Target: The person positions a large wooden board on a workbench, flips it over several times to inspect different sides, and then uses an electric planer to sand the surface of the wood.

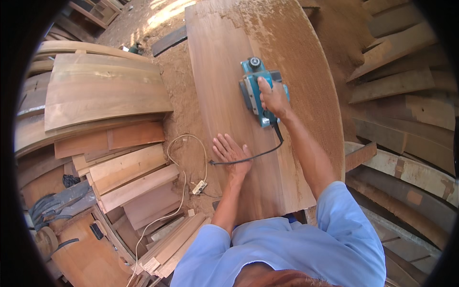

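My right hand [276, 98] is wrapped round the handle of a teal electric planer [252, 86], which rests on a wide wooden board [220, 95]. My left hand [232, 154] lies flat on the board near its left edge, fingers stretched out. From the planer's rear a black power cord [260, 155] loops back and passes over the back of my left hand. Sawdust and shavings [313, 100] cover much of the board's right side and far end, while bare grain shows on the left.
A white extension cord with a socket block [199, 187] lies on the dusty ground left of the board. Stacked planks [126, 172] and a broad panel [103, 88] stand at the left. More timber [392, 86] is piled along the right. Black cable [45, 210] is coiled at the lower left.
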Demonstrator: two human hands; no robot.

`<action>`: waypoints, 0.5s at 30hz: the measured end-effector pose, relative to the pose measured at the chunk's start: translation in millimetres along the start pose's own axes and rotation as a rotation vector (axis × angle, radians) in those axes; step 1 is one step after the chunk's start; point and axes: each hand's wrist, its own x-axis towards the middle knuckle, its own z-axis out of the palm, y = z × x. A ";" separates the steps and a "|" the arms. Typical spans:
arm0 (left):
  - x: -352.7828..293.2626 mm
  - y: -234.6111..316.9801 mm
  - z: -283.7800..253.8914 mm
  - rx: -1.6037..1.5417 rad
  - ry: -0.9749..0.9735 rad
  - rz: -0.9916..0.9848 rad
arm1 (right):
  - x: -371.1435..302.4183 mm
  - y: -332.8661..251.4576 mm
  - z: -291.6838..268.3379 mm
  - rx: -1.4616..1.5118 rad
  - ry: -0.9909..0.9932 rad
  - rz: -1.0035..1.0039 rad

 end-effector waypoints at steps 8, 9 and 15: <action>2.3 -2.1 -7.9 -0.033 -0.074 -0.020 | 122.4 -58.1 21.0 -0.042 0.010 0.003; 2.8 -1.9 -8.0 -0.038 -0.094 -0.028 | 137.8 -64.8 23.2 -0.041 0.007 -0.013; 4.5 2.4 -13.4 -0.060 -0.155 -0.022 | 224.6 -88.1 26.3 -0.005 0.019 -0.089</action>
